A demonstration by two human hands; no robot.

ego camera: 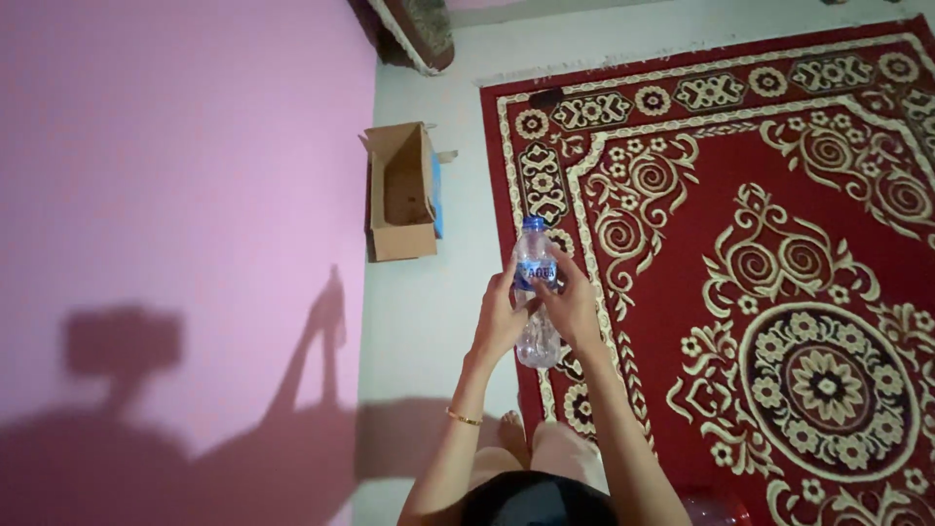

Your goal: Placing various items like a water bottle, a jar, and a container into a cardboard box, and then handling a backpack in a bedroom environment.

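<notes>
- Head view, centre of the frame: the person holds a clear plastic water bottle (535,292) upright in the air with both hands, above the pale floor strip (429,302) and the left edge of the red patterned rug (779,292).
- The left hand (499,319) has its fingers curled around the bottle's left side, and the right hand (570,304) closes on the label band from the right (a gold bangle (464,418) sits on the left wrist).
- The blue cap (533,223) is on, clear of both hands.
- Likely handling: thin walls that dent under a squeeze, light, looks nearly empty, smooth and a bit slippery; the ribbed mid-body gives the surest hold.
- Upper left of centre: an open cardboard box (400,191) lies beside the pink wall (175,175), well apart from the hands.
</notes>
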